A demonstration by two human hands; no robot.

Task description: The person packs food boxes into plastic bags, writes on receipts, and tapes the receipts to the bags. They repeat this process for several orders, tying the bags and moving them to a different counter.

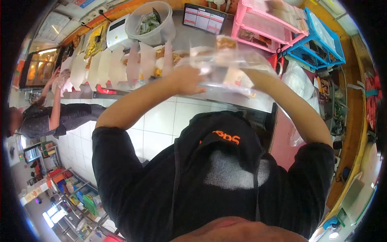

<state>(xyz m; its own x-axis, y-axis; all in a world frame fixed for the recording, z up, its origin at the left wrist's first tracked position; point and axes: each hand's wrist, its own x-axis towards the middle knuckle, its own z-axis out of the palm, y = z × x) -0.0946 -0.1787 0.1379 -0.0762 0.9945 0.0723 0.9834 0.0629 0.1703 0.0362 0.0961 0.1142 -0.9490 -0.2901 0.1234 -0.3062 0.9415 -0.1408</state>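
A clear plastic bag (250,60), smeared by motion, is stretched between my two hands over the counter. My left hand (188,80) grips the bag's left edge, some fingers bent at the plastic and others pointing right. At the bag's right side is my right hand (256,80), its fingers hidden by plastic and blur. A pale box with red print (238,78) shows through or under the plastic between the hands. Just beyond, an open food box (225,43) holds brownish food. Left of it runs a row of open white paper boxes (133,60), several with food inside.
Behind the boxes stand a clear tub with green packets (148,24), a white device (117,32) and a tablet (204,18). Pink (270,28) and blue racks (316,40) occupy the right corner, with white plastic bags (298,78) below. Another person (44,117) works at the far left.
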